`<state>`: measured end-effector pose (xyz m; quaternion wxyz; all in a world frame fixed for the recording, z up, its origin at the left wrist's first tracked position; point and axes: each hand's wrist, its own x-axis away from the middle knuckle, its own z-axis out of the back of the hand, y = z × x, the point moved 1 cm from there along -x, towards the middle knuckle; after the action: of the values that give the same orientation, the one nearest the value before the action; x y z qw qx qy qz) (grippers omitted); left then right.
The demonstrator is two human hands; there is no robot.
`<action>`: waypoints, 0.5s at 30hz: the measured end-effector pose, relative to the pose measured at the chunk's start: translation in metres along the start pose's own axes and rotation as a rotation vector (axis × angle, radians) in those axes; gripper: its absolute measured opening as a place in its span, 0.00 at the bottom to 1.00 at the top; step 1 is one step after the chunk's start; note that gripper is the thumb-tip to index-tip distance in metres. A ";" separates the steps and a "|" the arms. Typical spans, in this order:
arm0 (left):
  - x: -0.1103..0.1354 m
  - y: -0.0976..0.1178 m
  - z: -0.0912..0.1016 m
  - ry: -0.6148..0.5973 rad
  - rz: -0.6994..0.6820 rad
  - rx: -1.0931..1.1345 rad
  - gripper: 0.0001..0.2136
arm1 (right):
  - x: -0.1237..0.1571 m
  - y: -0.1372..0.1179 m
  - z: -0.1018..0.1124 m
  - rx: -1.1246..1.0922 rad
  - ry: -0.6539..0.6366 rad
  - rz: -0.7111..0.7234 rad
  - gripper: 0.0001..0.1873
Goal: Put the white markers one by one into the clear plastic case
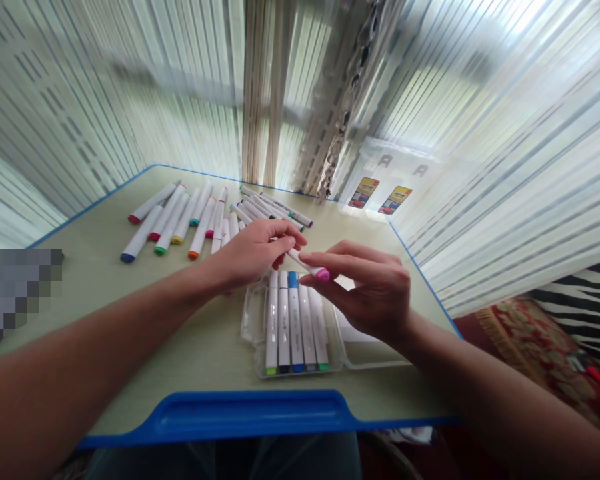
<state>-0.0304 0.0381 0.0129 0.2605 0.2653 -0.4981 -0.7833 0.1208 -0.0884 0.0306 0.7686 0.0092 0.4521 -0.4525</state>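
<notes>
Between my two hands is a white marker (311, 267) with a pink end, held above a clear plastic case. The thumb and fingers of my right hand (367, 283) pinch it near the pink end. My left hand (260, 250) closes its fingers on the other end, which they partly hide. Below, the open clear case (253, 320) holds several white markers (296, 327) in a row, with lime, black, blue, grey and green ends. Its lid (375, 363) lies to the right, partly under my right hand and forearm.
Loose thick markers (180, 217) with coloured ends lie at the table's back left. Thinner pens (267, 205) lie beside them. A clear box (380, 180) with two labels stands at the back right, before the curtain (190, 87). The table (195, 347) has a blue edge tray (253, 415).
</notes>
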 end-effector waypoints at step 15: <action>0.001 0.001 -0.001 0.139 0.056 0.337 0.08 | -0.003 0.007 0.001 -0.100 0.250 -0.295 0.07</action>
<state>-0.0307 0.0362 0.0131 0.2678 0.3447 -0.6103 -0.6610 0.1258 -0.0827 0.0310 0.6313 -0.0392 0.5624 -0.5326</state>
